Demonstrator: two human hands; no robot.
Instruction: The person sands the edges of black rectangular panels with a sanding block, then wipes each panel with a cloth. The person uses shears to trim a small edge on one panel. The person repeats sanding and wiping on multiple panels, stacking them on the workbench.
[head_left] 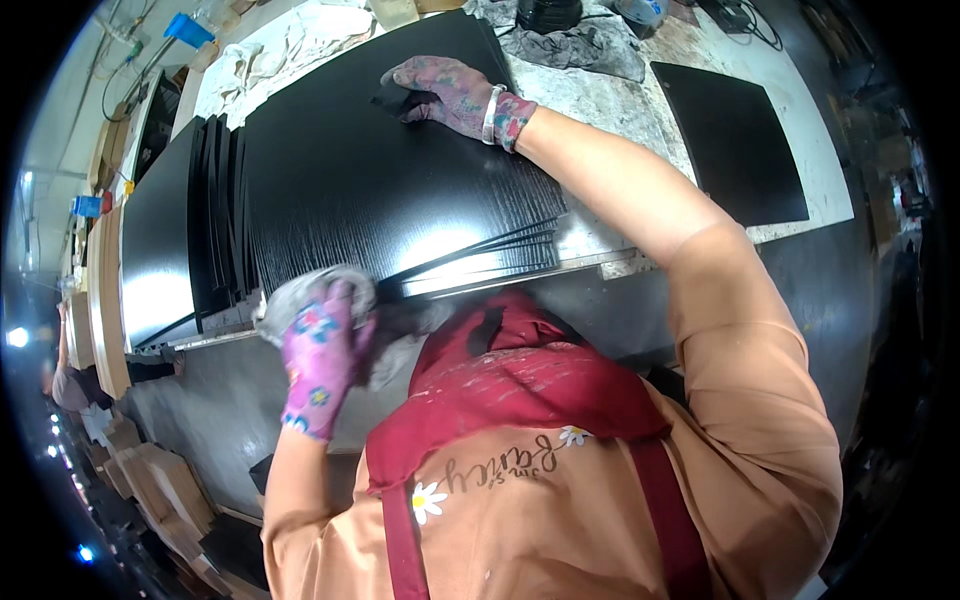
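Observation:
A stack of black wood-grained panels (340, 160) lies on the table in front of me. My left hand (325, 345), in a purple flowered glove, is closed on a crumpled grey rag (290, 297) at the stack's near left corner. Over the far part of the top panel rests my right hand (448, 97), gloved in a faded flowered pattern with a white band round the wrist. Its fingers curl round a small dark pad (396, 100), partly hidden by the glove. Several panels fan out slightly along the near edge.
More black panels (160, 235) lean in a row on the left. A single black panel (740, 145) lies at the right. White cloths (285, 50) and a grey cloth (585, 45) lie along the far side. A blue container (188, 30) stands at the far left.

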